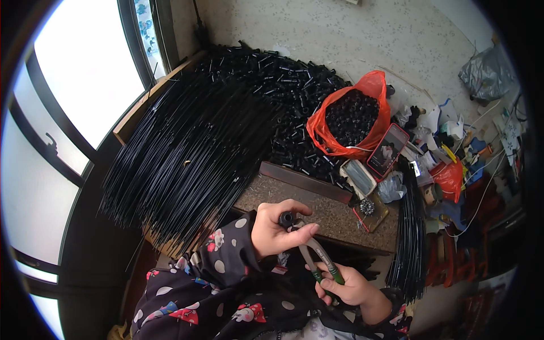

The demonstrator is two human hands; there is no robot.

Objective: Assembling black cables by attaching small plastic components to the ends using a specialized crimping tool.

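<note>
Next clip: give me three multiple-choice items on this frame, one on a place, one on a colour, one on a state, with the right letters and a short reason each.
1. Where does the big fan of thin black rods lie?
A. on the person's left, by the window
B. inside the plastic bag
C. on the phone

2. What colour is the bag full of small black tubes?
A. blue
B. orange-red
C. white

3. What is the right hand doing?
A. lying flat and open on the bench
B. holding a phone
C. closed around the pliers' handles

Answers:
1 A, the black rods spread on the left beside the window.
2 B, the bag is orange-red.
3 C, the right hand grips the green handles of the pliers, while the left hand pinches a small black tube at their tip.
</note>
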